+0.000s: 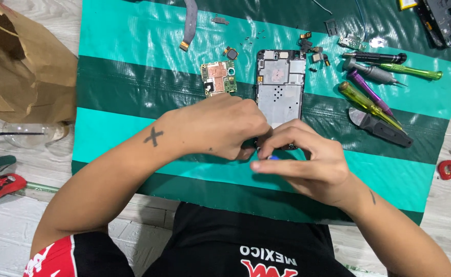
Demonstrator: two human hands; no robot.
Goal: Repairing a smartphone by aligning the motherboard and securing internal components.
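Phone frame point(281, 84) lies on a striped mat; left hand point(220, 125) pinches its lower edge, right hand point(302, 159) grips a blue-tipped tool point(272, 157); a slip could gouge it.

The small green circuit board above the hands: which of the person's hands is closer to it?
Left. The left hand lies just below the green circuit board, nearly under it. The right hand sits lower and further right, beyond the phone frame.

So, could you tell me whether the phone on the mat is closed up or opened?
Opened: the phone lies with its bare metal frame exposed, its circuit board beside it on the mat.
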